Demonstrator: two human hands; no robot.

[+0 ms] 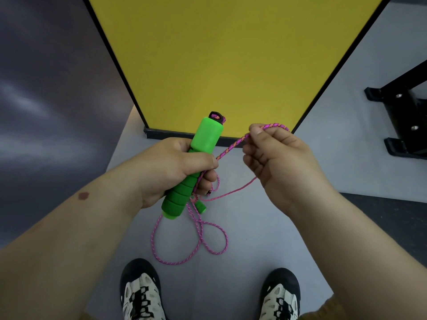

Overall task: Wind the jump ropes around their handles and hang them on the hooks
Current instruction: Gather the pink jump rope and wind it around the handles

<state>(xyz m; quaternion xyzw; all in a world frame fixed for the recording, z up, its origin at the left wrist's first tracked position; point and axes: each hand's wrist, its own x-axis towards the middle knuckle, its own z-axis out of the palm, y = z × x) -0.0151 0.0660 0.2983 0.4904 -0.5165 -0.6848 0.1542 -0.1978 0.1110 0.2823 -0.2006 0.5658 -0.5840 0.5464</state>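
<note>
My left hand (171, 167) grips a bright green jump rope handle (191, 169) around its middle, with the black cap end pointing up and away. A second green handle end (200, 206) peeks out just below my fingers. The pink braided rope (231, 146) runs taut from under my left thumb up to my right hand (275, 158), which pinches it between thumb and fingers and loops it over the fingertips. The remaining rope hangs down in loose loops (203, 239) above the floor between my shoes. No hooks are in view.
A yellow panel (231, 54) with a black frame stands straight ahead on the grey floor. A black metal rack foot (402, 121) sits at the right. A dark wall fills the left side. My two shoes (141, 294) stand at the bottom.
</note>
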